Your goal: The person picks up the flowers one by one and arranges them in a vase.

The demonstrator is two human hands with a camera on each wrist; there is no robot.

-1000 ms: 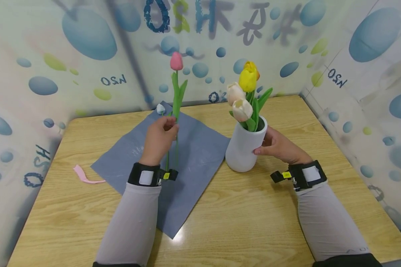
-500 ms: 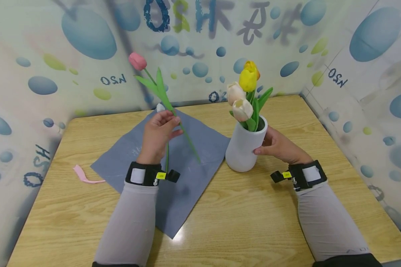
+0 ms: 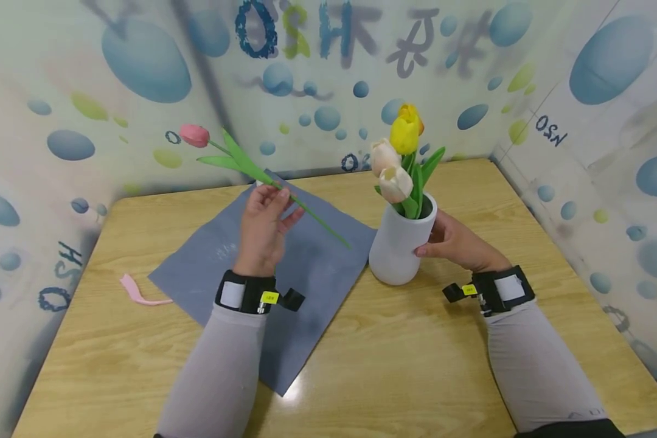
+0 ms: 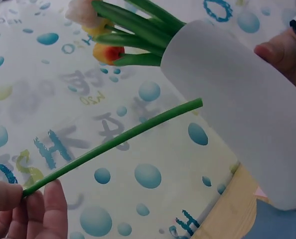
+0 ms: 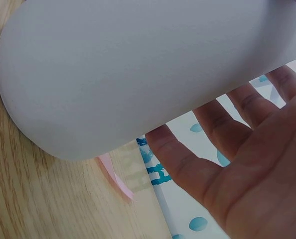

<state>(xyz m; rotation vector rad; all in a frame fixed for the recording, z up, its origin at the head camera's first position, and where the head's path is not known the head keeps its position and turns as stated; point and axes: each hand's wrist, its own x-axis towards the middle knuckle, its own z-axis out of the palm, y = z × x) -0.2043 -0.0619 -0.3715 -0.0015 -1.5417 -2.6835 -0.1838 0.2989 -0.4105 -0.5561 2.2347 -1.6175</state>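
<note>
My left hand (image 3: 263, 234) pinches the green stem of a pink tulip (image 3: 194, 135) above the grey-blue sheet. The tulip is tilted, its bloom to the left and its stem end pointing down to the right; in the left wrist view the bare stem (image 4: 120, 139) reaches toward the vase. With thumb and fingers on its right side, my right hand (image 3: 462, 243) holds a white vase (image 3: 396, 249) standing on the table. Two pale tulips (image 3: 395, 184) and a yellow tulip (image 3: 405, 132) stand in the vase, along with an orange-red bloom partly hidden behind.
Under the left hand a grey-blue sheet (image 3: 312, 316) lies on the wooden table (image 3: 416, 365). A pink ribbon (image 3: 137, 293) lies to its left. Behind my left fingers, a small white bit shows at the sheet's far corner. A patterned backdrop (image 3: 328, 79) stands behind the table.
The pink tulip has turned from upright to nearly sideways, bloom swinging left and down, stem end swinging right toward the vase. The left hand has rotated with it; the right hand and vase stay put.
</note>
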